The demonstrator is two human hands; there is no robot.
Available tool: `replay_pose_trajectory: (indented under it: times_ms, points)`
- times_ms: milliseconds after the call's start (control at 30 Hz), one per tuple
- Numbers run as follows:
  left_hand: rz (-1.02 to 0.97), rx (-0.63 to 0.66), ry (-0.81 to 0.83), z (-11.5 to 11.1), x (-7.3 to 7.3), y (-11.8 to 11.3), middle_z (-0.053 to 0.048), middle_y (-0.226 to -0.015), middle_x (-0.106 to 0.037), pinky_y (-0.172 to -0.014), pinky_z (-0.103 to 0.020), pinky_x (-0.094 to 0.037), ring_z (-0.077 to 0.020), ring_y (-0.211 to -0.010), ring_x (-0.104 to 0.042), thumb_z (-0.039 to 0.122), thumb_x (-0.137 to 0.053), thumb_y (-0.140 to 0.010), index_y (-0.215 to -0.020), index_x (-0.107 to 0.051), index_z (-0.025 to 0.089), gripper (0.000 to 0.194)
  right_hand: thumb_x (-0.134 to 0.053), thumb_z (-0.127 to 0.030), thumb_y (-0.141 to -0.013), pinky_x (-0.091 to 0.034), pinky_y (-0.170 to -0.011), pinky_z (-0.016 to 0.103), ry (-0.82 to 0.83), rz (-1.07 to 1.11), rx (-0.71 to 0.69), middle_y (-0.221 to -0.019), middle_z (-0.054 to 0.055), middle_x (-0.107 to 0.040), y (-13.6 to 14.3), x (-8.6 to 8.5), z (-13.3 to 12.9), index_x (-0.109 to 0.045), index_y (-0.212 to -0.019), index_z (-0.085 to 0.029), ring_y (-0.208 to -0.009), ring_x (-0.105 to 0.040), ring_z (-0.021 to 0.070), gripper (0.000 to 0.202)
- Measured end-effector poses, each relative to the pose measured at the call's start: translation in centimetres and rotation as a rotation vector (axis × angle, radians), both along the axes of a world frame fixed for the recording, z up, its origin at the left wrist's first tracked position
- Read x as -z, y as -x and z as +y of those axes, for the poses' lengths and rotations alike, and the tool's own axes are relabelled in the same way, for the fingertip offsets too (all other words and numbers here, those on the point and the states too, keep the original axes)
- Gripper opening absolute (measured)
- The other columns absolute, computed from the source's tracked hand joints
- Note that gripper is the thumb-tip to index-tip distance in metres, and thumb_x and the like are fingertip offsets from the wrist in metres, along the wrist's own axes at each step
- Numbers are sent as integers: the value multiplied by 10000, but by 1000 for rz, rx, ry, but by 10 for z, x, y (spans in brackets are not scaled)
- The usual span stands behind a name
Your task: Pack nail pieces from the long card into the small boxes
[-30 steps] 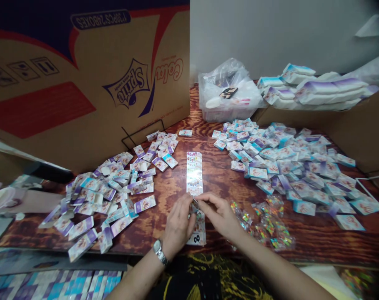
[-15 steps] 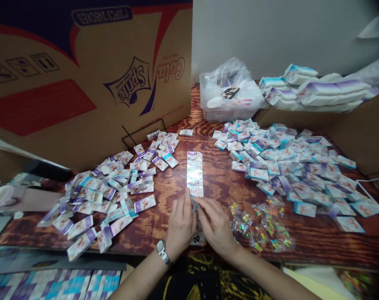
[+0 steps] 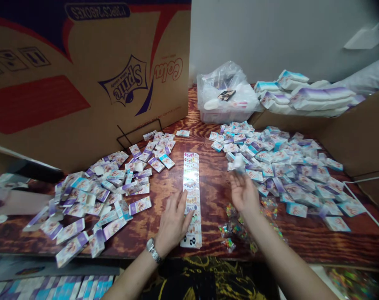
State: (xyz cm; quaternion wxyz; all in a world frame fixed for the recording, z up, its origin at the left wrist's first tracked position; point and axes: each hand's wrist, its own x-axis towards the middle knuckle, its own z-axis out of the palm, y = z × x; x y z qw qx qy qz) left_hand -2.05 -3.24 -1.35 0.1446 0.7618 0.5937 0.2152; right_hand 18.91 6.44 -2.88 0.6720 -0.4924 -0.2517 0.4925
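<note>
A long printed strip [image 3: 192, 196] with rows of small coloured pictures lies lengthwise on the wooden table. My left hand [image 3: 174, 218], with a silver watch on its wrist, rests at the strip's left edge, fingers spread and nothing held. My right hand [image 3: 244, 191] is raised over the near left edge of the right pile of small boxes [image 3: 289, 166]. A blurred white box [image 3: 238, 163] shows at its fingertips; whether it is gripped I cannot tell. Small bags of coloured candy [image 3: 228, 243] lie below my right hand and forearm.
Another pile of small boxes [image 3: 98, 191] spreads over the left side. Behind it stands a large cardboard carton [image 3: 120, 54]. A plastic-wrapped tub [image 3: 227, 112] sits at the back. White packs [image 3: 320, 98] rest on a carton at the back right.
My hands have parted. The right moved up and right to the box pile; the left opened beside the strip. The strip's lower part, earlier covered by both hands, now shows.
</note>
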Motion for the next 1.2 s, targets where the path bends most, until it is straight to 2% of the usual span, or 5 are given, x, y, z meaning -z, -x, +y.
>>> replay_pose_trajectory:
  times_ms: [67,333,733,967,1200]
  points:
    - [78,55,23,-1,11,2,-169,-1316,-436,-999,-493,-356,-310,-1261,-346,297,-444,-884,-1332,-374,151,476,-544,-443,-818,-500,-885,380,30,-89,-61,-1068,72,-651,-5,5,12,-567,-1094,-214,-961,-635,181,360]
    - [226,102,31,-8,40,-4,-177,-1341,-439,-959,-563,-365,-341,-1265,-355,310,-535,-843,-1248,-474,173,432,-656,-437,-745,-222,-1053,561,-478,-1462,-1083,-1440,177,-307,47,21,24,-376,-1359,-150,-1337,-231,349,734]
    - [-196,-92,6,0,35,6,-216,-1460,-211,-1045,-499,-266,-302,-1357,-177,357,-556,-818,-1421,-129,113,778,-512,-239,-884,-322,-982,516,-532,-1434,-973,-1107,62,-660,50,6,-3,-647,-1039,-251,-1124,-540,244,206]
    - [-933,-193,374,19,18,17,-34,-755,-638,-789,-340,-439,-208,-811,-574,356,-602,-768,-770,-650,163,199,-437,-259,-915,-509,-723,289,-431,-963,-853,-911,21,-686,34,-68,-11,-617,-1035,-219,-817,-644,149,221]
    - [-1301,-272,545,19,-2,4,-54,-714,-655,-646,-279,-462,-161,-638,-598,403,-569,-771,-843,-631,118,300,-438,-164,-898,-406,-972,426,-837,-1260,-1058,-1068,63,-657,41,-65,-49,-590,-1032,-223,-1058,-565,190,211]
